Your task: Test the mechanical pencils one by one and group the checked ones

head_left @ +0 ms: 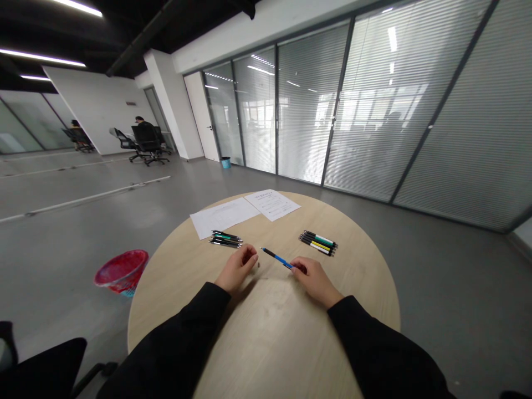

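Two bare hands in black sleeves work over the middle of a round, pale wooden bench [270, 338]. The right hand [312, 280] pinches a blue pen [283, 261] close to one end, its fingers closed on it; the dark grip and pale tip slant away toward the left and the far edge. The left hand [236, 269] is near that tip but apart from it, fingers curled; whether they pinch anything cannot be told. A small dark speck [258, 265], too small to name, is just beside them.

Held so near its end, the pen could tip or twist if the pinch loosens, since most of its length has no support. Dropped, it might roll on the smooth top.

Toward the left edge, just beyond the left hand, lies a row of dark pens [225, 239]; a careless sweep of the knuckles could scatter it. Toward the right edge, a row of mixed-colour pens [318, 243] lies tightly packed, so a bump there could set several rolling.

Two printed sheets [272, 205] lie by the far edge. The left one reaches the rim, where a brush of the arm might push it off.
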Demonstrator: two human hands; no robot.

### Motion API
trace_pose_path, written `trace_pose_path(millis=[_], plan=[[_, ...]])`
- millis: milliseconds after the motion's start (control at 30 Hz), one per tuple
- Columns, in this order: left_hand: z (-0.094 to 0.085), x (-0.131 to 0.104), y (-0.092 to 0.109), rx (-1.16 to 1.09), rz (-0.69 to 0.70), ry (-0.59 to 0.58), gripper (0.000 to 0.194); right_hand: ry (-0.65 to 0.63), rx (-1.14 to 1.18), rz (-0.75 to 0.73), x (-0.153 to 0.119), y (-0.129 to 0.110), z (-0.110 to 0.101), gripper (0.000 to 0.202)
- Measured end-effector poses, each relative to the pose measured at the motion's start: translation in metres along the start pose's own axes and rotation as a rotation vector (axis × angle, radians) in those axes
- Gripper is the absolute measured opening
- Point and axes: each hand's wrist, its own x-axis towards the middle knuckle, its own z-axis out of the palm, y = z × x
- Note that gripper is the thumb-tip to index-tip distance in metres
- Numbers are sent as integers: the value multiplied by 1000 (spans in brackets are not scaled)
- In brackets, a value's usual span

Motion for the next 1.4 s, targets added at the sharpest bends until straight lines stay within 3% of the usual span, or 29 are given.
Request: trace_pose_path(millis=[133, 300, 700, 933, 1100, 1400], plan=[[-1, -4, 4, 297, 81, -147, 20, 22, -11, 10, 1, 6, 1, 17], [0, -7, 8, 444, 173, -347, 16, 36, -10, 8, 1, 9, 1, 17], [4, -8, -1, 619, 245, -460, 15, 43, -16, 14, 1, 8, 1, 17], [12, -10, -3, 771, 300, -431, 23, 35, -23, 12, 2, 8, 0, 18], [12, -10, -4, 743, 317, -394, 22, 28, -16, 14, 2, 7, 0, 18], [3, -11, 4, 464, 323, -93, 19, 44, -50, -14, 3, 8, -1, 19]])
